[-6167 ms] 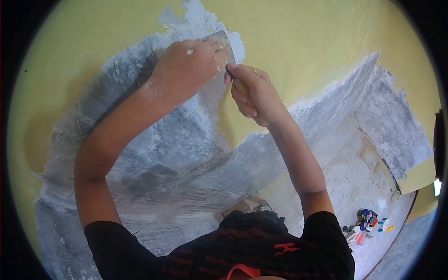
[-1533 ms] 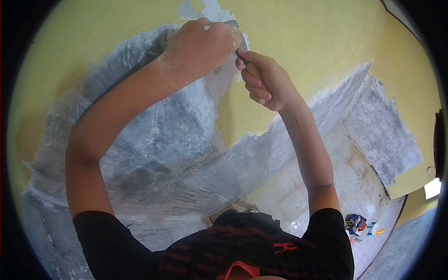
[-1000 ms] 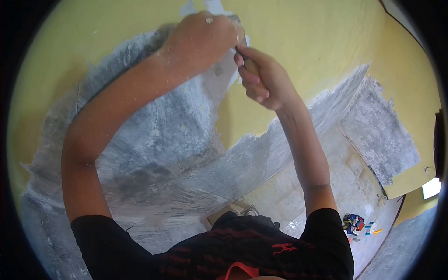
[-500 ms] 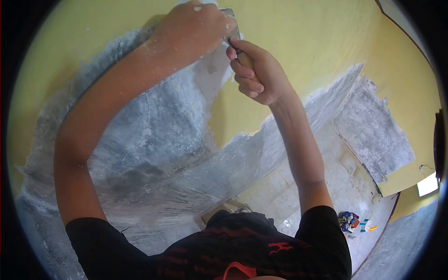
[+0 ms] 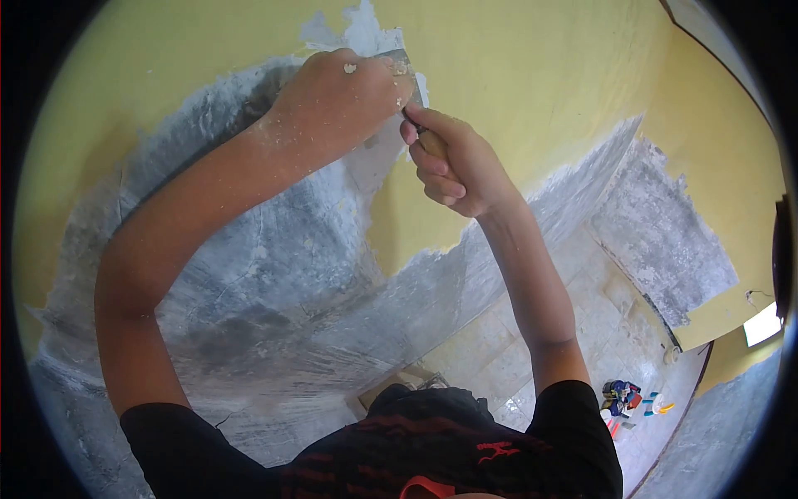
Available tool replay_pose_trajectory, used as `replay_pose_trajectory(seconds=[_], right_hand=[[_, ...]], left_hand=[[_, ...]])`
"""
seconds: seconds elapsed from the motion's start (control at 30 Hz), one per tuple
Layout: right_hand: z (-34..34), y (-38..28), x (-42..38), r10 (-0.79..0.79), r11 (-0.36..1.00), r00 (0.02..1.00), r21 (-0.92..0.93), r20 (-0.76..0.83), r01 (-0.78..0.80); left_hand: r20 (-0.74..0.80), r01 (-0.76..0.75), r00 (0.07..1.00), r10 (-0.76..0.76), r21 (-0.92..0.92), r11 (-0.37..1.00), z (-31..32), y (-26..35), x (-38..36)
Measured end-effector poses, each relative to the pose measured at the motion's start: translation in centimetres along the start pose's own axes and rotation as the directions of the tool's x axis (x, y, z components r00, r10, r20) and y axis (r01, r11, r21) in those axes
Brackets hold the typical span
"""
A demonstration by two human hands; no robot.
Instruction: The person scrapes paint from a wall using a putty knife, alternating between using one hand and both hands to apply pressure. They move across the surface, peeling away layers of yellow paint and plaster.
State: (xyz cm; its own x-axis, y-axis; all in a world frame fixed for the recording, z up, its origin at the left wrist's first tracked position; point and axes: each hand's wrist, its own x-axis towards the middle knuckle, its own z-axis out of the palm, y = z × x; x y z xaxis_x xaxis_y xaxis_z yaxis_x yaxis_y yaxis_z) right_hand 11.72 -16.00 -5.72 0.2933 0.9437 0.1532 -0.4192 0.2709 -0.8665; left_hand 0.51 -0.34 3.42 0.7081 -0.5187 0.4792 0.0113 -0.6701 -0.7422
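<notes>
My right hand (image 5: 453,162) is wrapped round the wooden handle of a paint scraper (image 5: 401,58), its flat metal blade pointing up against the wall. My left hand (image 5: 353,91) is closed at the blade, knuckles toward me, and its fingertips are hidden. A flake of paint sticks to the back of that hand. Just above the blade, a pale scraped patch (image 5: 363,29) breaks the yellow paint. Below and left of the hands, a wide area of bare grey plaster (image 5: 283,224) shows, with ragged paint edges.
Yellow paint (image 5: 515,75) covers the wall to the right. Another stripped grey area (image 5: 665,233) lies on the adjoining wall. Pale floor tiles (image 5: 482,341) are below, with a cluster of small coloured items (image 5: 621,397) at lower right.
Both hands and the scraper have shifted down in the view. More of the pale scraped patch above the blade now shows.
</notes>
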Motion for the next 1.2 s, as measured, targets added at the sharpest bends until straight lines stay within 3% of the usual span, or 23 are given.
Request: replay_pose_trajectory(seconds=[0.1,0.2,0.37,0.5,0.57,0.6,0.67,0.7,0.77,0.83,1.0,1.2], right_hand=[[-0.1,-0.8,0.8,-0.043,0.999,0.999,-0.020,0.025,0.043],[0.4,-1.6,1.2,-0.082,0.996,0.996,-0.018,0.037,0.083],[-0.1,0.8,0.0,-0.019,1.000,0.999,-0.022,-0.038,0.019],[-0.3,-1.2,1.5,-0.074,0.996,0.996,-0.043,0.041,0.076],[0.7,-1.8,1.3,-0.093,0.993,0.995,-0.065,0.018,0.094],[0.8,-2.0,1.1,-0.120,0.988,0.993,-0.096,-0.002,0.119],[0.5,-1.0,0.1,-0.149,0.981,0.988,-0.130,-0.034,0.144],[0.6,-0.5,-0.6,-0.173,0.976,0.981,-0.151,-0.084,0.159],[0.5,0.8,-1.8,-0.200,0.969,0.971,-0.172,-0.131,0.177],[-0.2,2.4,-2.6,-0.247,0.957,0.929,-0.220,-0.275,0.190],[-2.3,4.7,-2.4,-0.275,0.956,0.921,-0.183,-0.277,0.231],[-1.7,3.8,-0.9,-0.292,0.953,0.924,-0.151,-0.248,0.261]], left_hand=[[0.041,0.022,0.999,-0.024,0.032,0.999,-0.3,-0.8,0.2],[-0.045,-0.014,0.999,0.013,-0.033,0.999,-0.1,-2.0,0.7],[0.064,0.019,0.998,-0.016,-0.043,0.999,0.3,0.4,-0.6],[0.123,0.063,0.990,-0.063,0.009,0.998,-0.9,-1.0,0.4],[-0.020,0.019,1.000,-0.020,-0.014,1.000,-0.7,-2.3,0.9],[-0.022,0.011,1.000,-0.011,-0.018,1.000,-0.6,-2.2,0.9],[0.153,0.054,0.986,-0.064,0.069,0.996,-0.3,-1.4,0.5],[0.152,0.050,0.986,-0.060,0.070,0.996,-0.2,-0.8,0.2],[0.120,-0.011,0.993,0.015,-0.035,0.999,0.1,0.7,-0.3],[0.122,-0.038,0.992,0.040,-0.018,0.999,0.9,1.6,-1.0],[0.109,-0.115,0.987,0.119,-0.038,0.993,1.9,2.7,-1.3],[-0.042,-0.171,0.984,0.172,0.006,0.985,1.5,0.9,-1.0]])
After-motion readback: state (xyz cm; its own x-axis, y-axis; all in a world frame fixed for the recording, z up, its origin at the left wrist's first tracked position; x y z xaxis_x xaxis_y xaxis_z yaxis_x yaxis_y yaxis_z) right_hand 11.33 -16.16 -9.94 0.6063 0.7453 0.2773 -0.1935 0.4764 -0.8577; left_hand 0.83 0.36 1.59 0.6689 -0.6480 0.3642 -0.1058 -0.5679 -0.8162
